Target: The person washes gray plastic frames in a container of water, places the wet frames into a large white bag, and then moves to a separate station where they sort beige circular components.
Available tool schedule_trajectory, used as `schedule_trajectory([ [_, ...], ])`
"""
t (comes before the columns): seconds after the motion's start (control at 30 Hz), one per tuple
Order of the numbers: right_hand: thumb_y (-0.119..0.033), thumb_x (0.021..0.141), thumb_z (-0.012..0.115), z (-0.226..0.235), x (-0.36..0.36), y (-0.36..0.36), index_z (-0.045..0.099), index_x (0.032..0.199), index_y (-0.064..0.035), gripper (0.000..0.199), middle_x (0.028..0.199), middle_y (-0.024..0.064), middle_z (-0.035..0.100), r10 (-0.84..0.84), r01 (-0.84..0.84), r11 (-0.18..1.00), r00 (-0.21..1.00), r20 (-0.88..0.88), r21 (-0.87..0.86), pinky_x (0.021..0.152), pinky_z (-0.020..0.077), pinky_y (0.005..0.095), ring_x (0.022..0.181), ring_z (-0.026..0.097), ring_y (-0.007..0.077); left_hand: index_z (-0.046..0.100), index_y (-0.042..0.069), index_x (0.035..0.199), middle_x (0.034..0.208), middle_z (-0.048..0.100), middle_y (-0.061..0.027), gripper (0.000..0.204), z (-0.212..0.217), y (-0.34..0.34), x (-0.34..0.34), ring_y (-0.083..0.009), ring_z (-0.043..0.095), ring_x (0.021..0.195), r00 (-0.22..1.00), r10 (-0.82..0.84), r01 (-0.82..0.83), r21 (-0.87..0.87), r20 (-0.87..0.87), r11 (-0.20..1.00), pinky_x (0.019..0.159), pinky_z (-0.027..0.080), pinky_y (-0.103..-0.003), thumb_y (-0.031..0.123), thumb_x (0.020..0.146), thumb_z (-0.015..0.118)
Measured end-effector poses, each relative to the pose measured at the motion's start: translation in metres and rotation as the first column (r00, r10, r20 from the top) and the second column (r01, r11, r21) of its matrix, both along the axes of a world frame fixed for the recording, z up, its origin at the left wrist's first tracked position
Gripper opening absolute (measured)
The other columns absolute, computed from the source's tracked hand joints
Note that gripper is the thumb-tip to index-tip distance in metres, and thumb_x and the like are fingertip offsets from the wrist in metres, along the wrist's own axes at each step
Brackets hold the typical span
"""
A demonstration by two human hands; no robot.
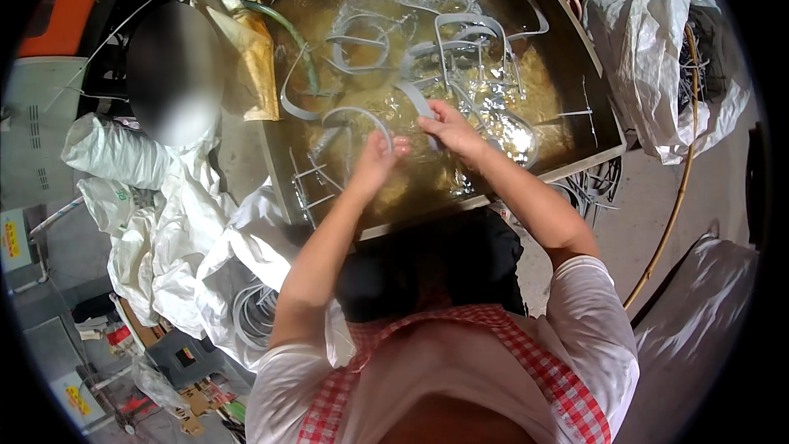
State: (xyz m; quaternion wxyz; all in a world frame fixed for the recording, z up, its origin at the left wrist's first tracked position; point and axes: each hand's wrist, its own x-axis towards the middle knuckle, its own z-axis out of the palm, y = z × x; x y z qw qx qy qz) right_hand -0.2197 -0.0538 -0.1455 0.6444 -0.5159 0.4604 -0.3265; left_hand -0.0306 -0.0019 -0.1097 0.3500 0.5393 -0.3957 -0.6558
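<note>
A water-filled tank [567, 166] stands in front of me, with several curved grey plastic strips [472, 18] lying and sticking up in the water. Near the tank's front side, my left hand [376, 163] is closed round the end of one curved grey strip [352, 108], which arches up and to the left. Just to the right, my right hand [454, 131] pinches a second grey strip [413, 99] between thumb and fingers. Both hands are over the water, a short way apart. Whether the two strips are joined, I cannot tell.
A green hose [288, 26] hangs into the tank at the far left. White sacks [173, 205] lie to the left, one with coiled grey strips [253, 314]. At right stand an open white sack [637, 74] and a long thin stick [670, 226]. Loose grey strips [606, 185] lie beside the tank.
</note>
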Motion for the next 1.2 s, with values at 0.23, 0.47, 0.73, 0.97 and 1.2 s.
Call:
schedule_trajectory([
  [0.23, -0.026, 0.082, 0.057, 0.084, 0.016, 0.031, 0.047, 0.124, -0.0065, 0.047, 0.133, 0.0187, 0.039, 0.212, -0.371, 0.757, 0.918, -0.336, -0.538, 0.095, 0.0365, 0.0409, 0.123, 0.035, 0.0295, 0.050, 0.004, 0.109, 0.098, 0.058, -0.0070, 0.029, 0.080, -0.008, -0.009, -0.0184, 0.059, 0.089, 0.965, 0.207, -0.197, 0.076, -0.161, 0.977, 0.074, 0.050, -0.033, 0.008, 0.083, 0.059],
  [0.47, -0.014, 0.086, 0.056, 0.030, -0.043, 0.053, 0.059, 0.100, -0.0052, 0.017, 0.084, 0.0059, 0.063, -0.457, 0.313, 0.846, 0.842, -0.285, -0.431, 0.069, 0.0484, 0.0291, 0.075, 0.059, 0.0153, 0.048, -0.004, 0.114, 0.078, 0.061, -0.0130, 0.038, 0.132, 0.016, 0.028, -0.0202, 0.058, 0.059, 0.995, 0.087, -0.089, -0.028, -0.055, 0.996, 0.058, 0.049, -0.031, 0.005, 0.079, 0.058],
  [0.73, -0.034, 0.088, 0.053, 0.034, -0.032, -0.020, 0.060, 0.102, -0.0025, 0.035, 0.091, 0.0099, 0.064, -0.231, 0.228, 0.972, 0.970, -0.076, -0.051, 0.073, 0.0466, 0.0321, 0.081, 0.059, 0.0192, 0.048, -0.001, 0.112, 0.055, 0.046, -0.0016, 0.039, 0.172, 0.033, 0.059, -0.0115, 0.044, 0.043, 0.997, -0.048, 0.055, -0.121, 0.064, 0.991, 0.041, 0.034, -0.024, 0.015, 0.079, 0.061],
  [0.97, -0.034, 0.089, 0.052, 0.059, 0.017, -0.040, 0.055, 0.114, -0.0056, 0.038, 0.110, 0.0129, 0.056, -0.067, -0.219, 0.835, 0.870, 0.489, 0.504, 0.080, 0.0484, 0.0390, 0.095, 0.056, 0.0246, 0.062, 0.003, 0.090, 0.068, 0.059, -0.0023, 0.021, 0.195, 0.060, 0.037, -0.0123, 0.057, 0.058, 0.763, -0.392, 0.497, -0.079, 0.513, 0.864, 0.054, 0.046, -0.025, 0.016, 0.075, 0.070],
  [1.2, -0.032, 0.086, 0.054, 0.002, 0.003, -0.055, 0.049, 0.121, -0.0124, 0.040, 0.112, 0.0123, 0.055, -0.209, -0.298, 0.766, 0.723, 0.658, 0.570, 0.078, 0.0505, 0.0405, 0.100, 0.055, 0.0264, 0.061, 0.013, 0.085, 0.063, 0.059, -0.0058, 0.019, 0.213, 0.076, 0.035, -0.0273, 0.058, 0.058, 0.355, -0.429, 0.885, -0.151, 0.831, 0.440, 0.051, 0.046, -0.035, 0.018, 0.068, 0.067],
])
